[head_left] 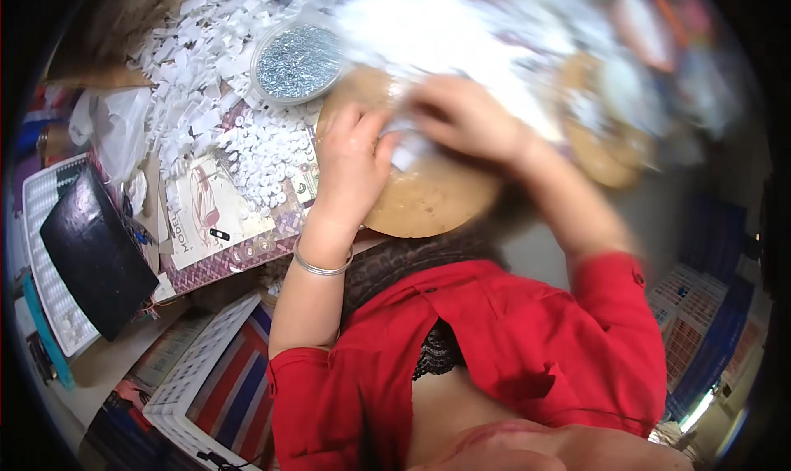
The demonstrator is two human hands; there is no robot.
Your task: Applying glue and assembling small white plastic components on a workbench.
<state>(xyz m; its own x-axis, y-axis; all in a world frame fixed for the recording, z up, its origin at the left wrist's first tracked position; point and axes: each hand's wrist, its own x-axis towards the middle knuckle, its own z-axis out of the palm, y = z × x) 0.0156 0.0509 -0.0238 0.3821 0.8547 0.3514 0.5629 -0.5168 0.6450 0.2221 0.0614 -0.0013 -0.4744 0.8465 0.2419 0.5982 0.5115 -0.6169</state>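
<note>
My left hand [354, 158] rests over the left part of a round brown board [437, 211]. Its fingers are bent downward and its thumb stands apart, close to a small white piece [405, 154] on the board. Across from it, my right hand [470, 118] is blurred by motion, its fingers curled inward above the board. Whatever they may hold is hidden. Just beyond my left hand stands a round clear tub [257, 71] full of thin silvery metal pins [298, 63].
Loose white pieces [198, 51] heap at the far left, with small white rings [259, 162] nearer. A bright white mass [428, 30] lies beyond the board. A second brown board [614, 154] is at the right. White baskets [58, 248] and a black panel [99, 253] stand left.
</note>
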